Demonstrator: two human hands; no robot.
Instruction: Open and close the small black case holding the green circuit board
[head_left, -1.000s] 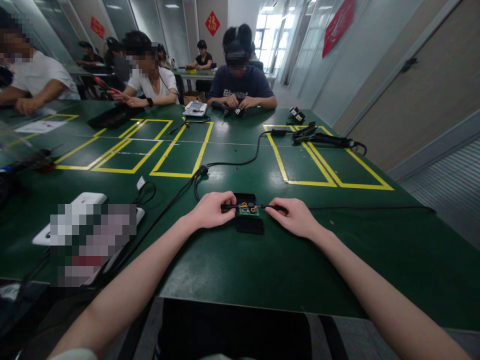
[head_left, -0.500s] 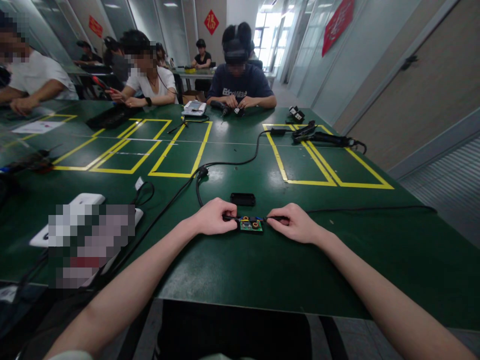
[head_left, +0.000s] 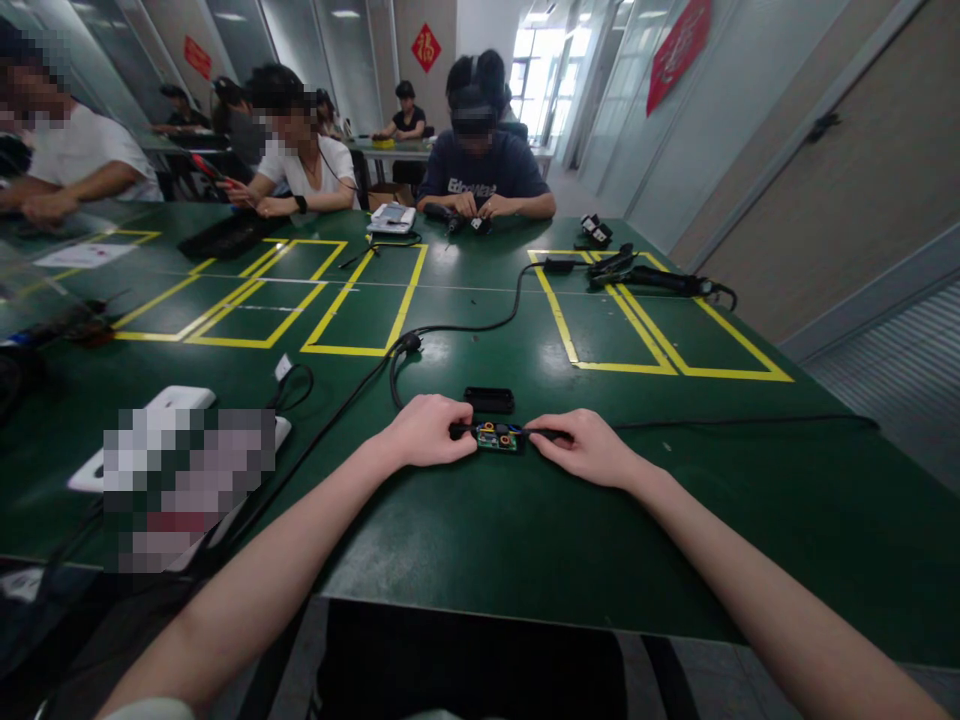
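Observation:
Between my hands lies a small green circuit board (head_left: 498, 438) with copper coils and thin coloured wires. A black cable runs out from each of its ends. My left hand (head_left: 433, 430) is closed around the cable end on the board's left side, its fingertips by the board's edge. On the other side my right hand (head_left: 581, 445) pinches the right-hand black cable (head_left: 675, 424), which stretches away across the table. Just behind the board rests an open black plastic case half (head_left: 489, 400). Whether another case part sits under the board, I cannot tell.
The green table (head_left: 525, 560) carries yellow tape rectangles. A white power strip (head_left: 180, 400) and a blurred-out object are at left. A black cable with a plug (head_left: 409, 343) crosses the middle. A black tool (head_left: 660, 278) lies far right. Several people sit opposite; one (head_left: 484, 180) handles small parts.
The circuit board has tipped slightly and shifted up a little between my hands. Both hands keep their hold on the cables. The whole view has moved slightly.

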